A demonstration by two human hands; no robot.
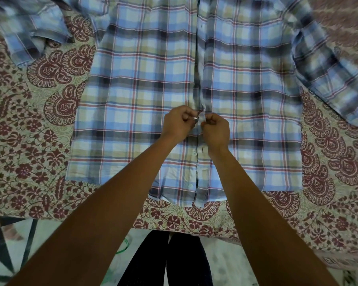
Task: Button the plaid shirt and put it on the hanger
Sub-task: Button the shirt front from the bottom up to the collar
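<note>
One plaid shirt lies flat, front up, on a paisley-printed cover, and at its centre placket two hands, the left grip and the right grip, each pinch a cloth edge, with three white buttons unfastened just below.

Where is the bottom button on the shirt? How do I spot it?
Find the plaid shirt spread over the paisley bedcover. Follow its middle opening down towards the near hem. The bottom button is small and white, the lowest of those showing, closest to the hem.
</note>
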